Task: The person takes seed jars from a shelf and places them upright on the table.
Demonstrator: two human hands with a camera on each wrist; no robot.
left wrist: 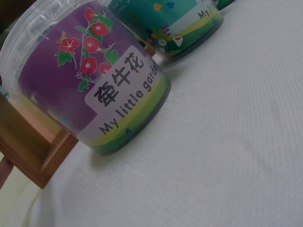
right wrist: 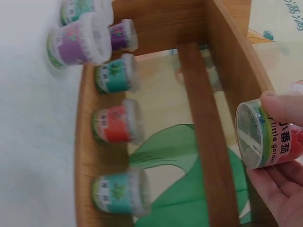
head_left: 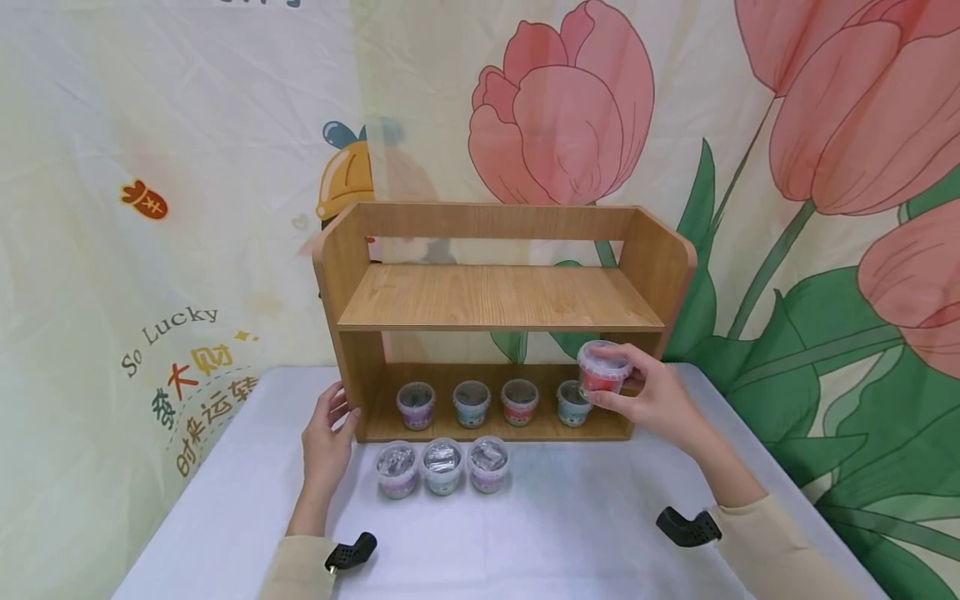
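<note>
My right hand pinches a lidded clear plastic cup with a red label between thumb and fingers. It is raised before the right end of the wooden two-tier shelf. The right wrist view shows this tomato-printed cup tipped, its clear base visible. Against the shelf's left side panel rests my left hand, fingers along the outer face and thumb near the front edge. On the lower board stand a purple cup, a teal cup, a red cup and another teal cup.
Before the shelf, on the white tablecloth, stand a purple cup, a teal cup and a second purple cup in a row. A tulip-printed cloth hangs behind. The upper board is bare wood.
</note>
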